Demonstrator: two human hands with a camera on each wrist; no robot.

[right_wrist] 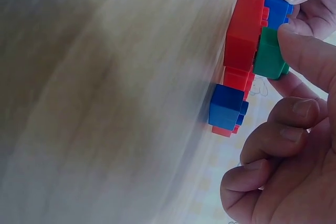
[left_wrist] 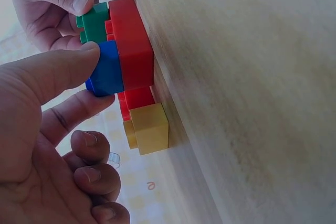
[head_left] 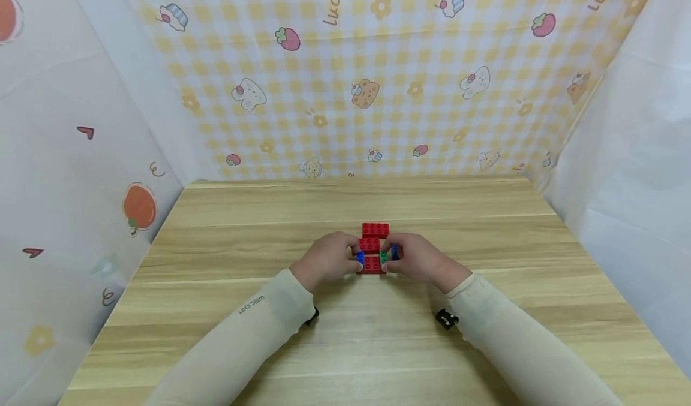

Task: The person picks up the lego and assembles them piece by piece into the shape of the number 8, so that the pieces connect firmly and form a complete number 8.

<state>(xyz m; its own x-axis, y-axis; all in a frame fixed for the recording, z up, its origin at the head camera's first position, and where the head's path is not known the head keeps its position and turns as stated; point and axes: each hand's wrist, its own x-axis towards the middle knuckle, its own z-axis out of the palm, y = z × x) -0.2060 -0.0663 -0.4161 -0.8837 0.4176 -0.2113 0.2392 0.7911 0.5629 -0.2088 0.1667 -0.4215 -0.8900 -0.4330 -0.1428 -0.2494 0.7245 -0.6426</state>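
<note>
On the tabletop (head_left: 372, 346), below frame centre, the lowest red brick (head_left: 372, 265) runs left-right between left hand (head_left: 328, 259), pinching a blue brick (head_left: 360, 257), and right hand (head_left: 421, 259), pinching a green brick (head_left: 384, 257).

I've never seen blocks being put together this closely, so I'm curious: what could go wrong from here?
Uneven pressing might tip or slide the front red brick, since the left fingers pinch a blue brick at one end and the right fingers pinch a green brick at the other. The hands could also bump the yellow brick or the second blue brick, which both sit close by.
</note>
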